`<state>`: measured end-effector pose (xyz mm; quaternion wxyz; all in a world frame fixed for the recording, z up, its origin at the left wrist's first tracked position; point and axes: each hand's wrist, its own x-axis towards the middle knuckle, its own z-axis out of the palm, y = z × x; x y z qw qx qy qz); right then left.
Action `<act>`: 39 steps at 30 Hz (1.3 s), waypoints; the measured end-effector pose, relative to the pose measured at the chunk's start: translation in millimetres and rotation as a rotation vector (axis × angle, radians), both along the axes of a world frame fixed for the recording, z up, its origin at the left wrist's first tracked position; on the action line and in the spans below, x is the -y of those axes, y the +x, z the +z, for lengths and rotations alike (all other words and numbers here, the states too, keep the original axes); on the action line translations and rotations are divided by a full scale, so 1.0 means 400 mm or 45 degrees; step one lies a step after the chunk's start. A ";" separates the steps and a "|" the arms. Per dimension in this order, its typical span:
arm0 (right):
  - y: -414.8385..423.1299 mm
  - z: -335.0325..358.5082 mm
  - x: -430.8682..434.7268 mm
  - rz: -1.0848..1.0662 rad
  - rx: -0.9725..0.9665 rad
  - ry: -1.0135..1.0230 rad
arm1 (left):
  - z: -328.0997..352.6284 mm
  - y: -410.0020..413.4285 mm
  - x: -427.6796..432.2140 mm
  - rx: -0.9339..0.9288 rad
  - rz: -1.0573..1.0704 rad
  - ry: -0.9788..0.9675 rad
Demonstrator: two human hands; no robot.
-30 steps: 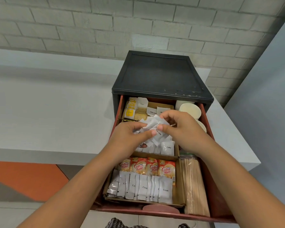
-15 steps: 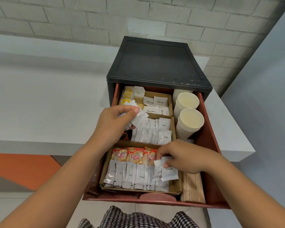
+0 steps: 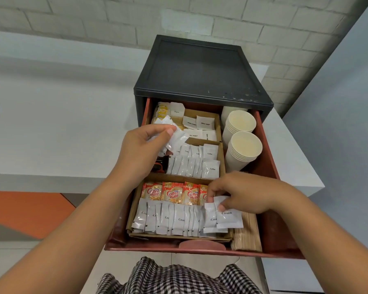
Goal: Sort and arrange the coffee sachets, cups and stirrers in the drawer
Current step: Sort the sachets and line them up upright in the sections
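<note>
The red drawer [image 3: 268, 172] stands pulled out of a black cabinet [image 3: 200, 68]. My left hand [image 3: 142, 149] holds a bunch of white sachets [image 3: 174, 139] above the middle cardboard compartment of coffee sachets [image 3: 210, 169]. Over the front compartment, my right hand [image 3: 240, 194] pinches a white cream sachet [image 3: 228, 215] at the right end of the cream row [image 3: 168, 219]. Behind that row stand orange Coffee-mate sachets [image 3: 172, 193]. Two stacks of paper cups [image 3: 242, 149] fill the drawer's back right. Wooden stirrers [image 3: 246, 234] lie along the front right.
The back compartment holds white sugar sachets [image 3: 198, 124] and yellow packets [image 3: 163, 112]. A dark sachet [image 3: 160, 165] lies at the left of the middle compartment. The cabinet rests on a white counter [image 3: 51, 124] against a brick wall. Checked clothing [image 3: 174, 279] shows at the bottom.
My hands have parted: the right one went down from the bunch to the front compartment with a cream sachet, while the left one stayed over the middle compartment with the remaining sachets.
</note>
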<state>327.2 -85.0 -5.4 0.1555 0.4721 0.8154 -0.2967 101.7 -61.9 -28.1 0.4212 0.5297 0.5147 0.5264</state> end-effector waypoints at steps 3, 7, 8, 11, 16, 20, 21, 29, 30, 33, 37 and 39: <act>-0.026 -0.020 0.004 0.058 0.093 0.028 | 0.000 -0.001 0.000 0.011 0.006 -0.002; -0.055 -0.054 0.006 0.114 0.239 0.152 | 0.000 -0.001 0.001 0.009 0.011 -0.004; -0.058 -0.062 0.007 0.115 0.268 0.179 | 0.000 -0.001 0.002 0.011 0.011 -0.004; -0.064 -0.075 0.010 0.109 0.294 0.238 | 0.001 -0.002 0.002 0.007 0.009 -0.006; -0.038 -0.036 0.001 0.024 0.151 0.246 | 0.000 -0.002 0.003 0.005 0.000 0.010; -0.011 -0.002 0.002 -0.105 -0.129 0.166 | 0.001 -0.002 0.002 -0.016 -0.004 0.018; -0.010 0.003 0.005 -0.125 -0.195 0.115 | 0.001 -0.002 0.002 -0.017 -0.004 0.020; -0.035 -0.054 0.022 0.088 0.088 0.212 | 0.004 -0.001 0.005 -0.023 0.004 0.010; -0.037 -0.063 0.022 0.113 0.121 0.258 | 0.004 -0.001 0.006 -0.018 0.003 0.009; -0.035 -0.080 0.022 0.160 0.144 0.326 | 0.005 -0.001 0.008 -0.001 0.007 0.010; -0.039 -0.101 0.034 0.172 0.222 0.323 | 0.005 -0.001 0.007 0.006 0.002 0.003; -0.047 -0.107 0.035 0.211 0.280 0.350 | 0.005 0.000 0.007 0.003 -0.004 -0.001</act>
